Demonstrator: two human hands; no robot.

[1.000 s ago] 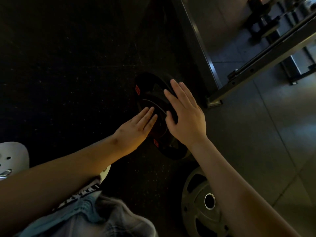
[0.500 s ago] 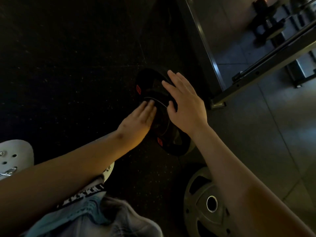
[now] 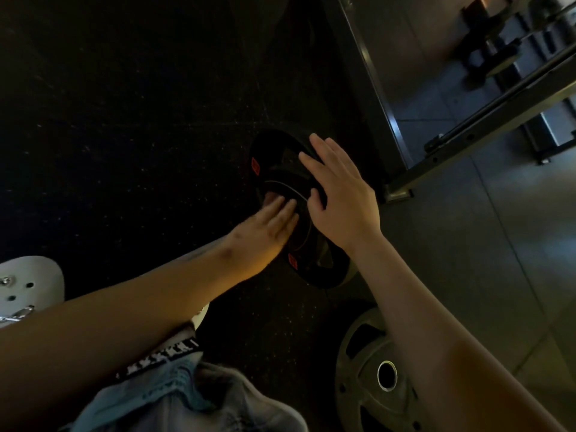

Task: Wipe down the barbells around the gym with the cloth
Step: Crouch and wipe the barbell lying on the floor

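Head view: the black weight plate (image 3: pixel 314 271) sits at the centre of the frame on the dark speckled rubber floor (image 3: pixel 124 120), close to the edge where that floor meets the grey tiled floor (image 3: pixel 467 275). I cannot tell whether the plate lies flat or tilts. Two red labels (image 3: pixel 255 166) show on its face, one at the upper left rim and one at the lower rim. My left grip (image 3: pixel 265 226) comes in from the lower left. Its fingers are straight and pressed together, and they lie flat on the plate's face near the raised inner ring. My right grip (image 3: pixel 339 198) comes in from the lower right. Its fingers are straight and slightly spread, and it lies over the upper right part of the plate. Contact under that palm is hidden. Neither grip pinches or curls round anything. The two grips are just beside each other, thumb side to thumb side. A grey weight plate (image 3: pixel 361 400) with a bright centre hole lies flat at the lower right, partly under my right forearm. A metal rack frame (image 3: pixel 467 145) crosses the upper right, its foot just beside the black plate. A white shoe (image 3: pixel 28 285) shows at the left edge. Pale fabric (image 3: pixel 187 400) fills the bottom edge. The equipment at the upper right corner is too blurred to identify.
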